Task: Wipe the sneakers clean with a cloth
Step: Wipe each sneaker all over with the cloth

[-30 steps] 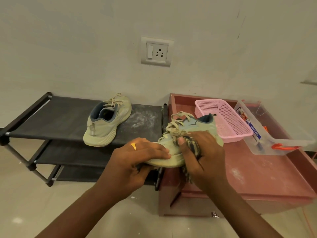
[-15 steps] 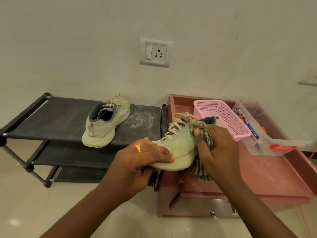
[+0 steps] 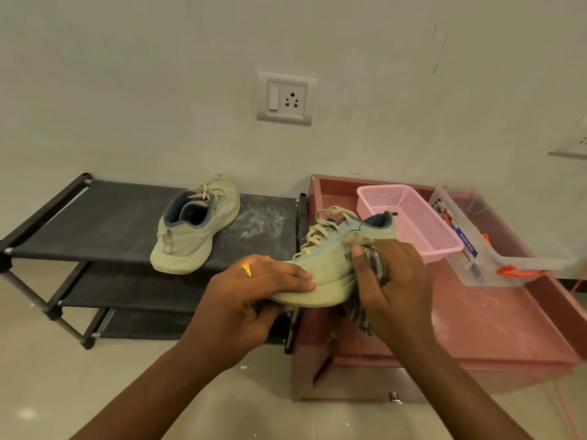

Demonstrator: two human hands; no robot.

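Left hand (image 3: 254,290): fingers clamped on sneaker (image 3: 327,258), toe end.
Right hand (image 3: 394,281): fingers curled on cloth (image 3: 378,265), pressing its side.
Progress: mid-wipe, I reckon.
To do: second sneaker (image 3: 193,230) on rack (image 3: 95,217).

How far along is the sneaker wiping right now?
Done: nothing visibly finished. In hand: the left hand grips the held sneaker by its toe while the right hand presses the cloth on its side. Left: the rest of that shoe, then the second sneaker sitting on the black rack, with no hand on it.
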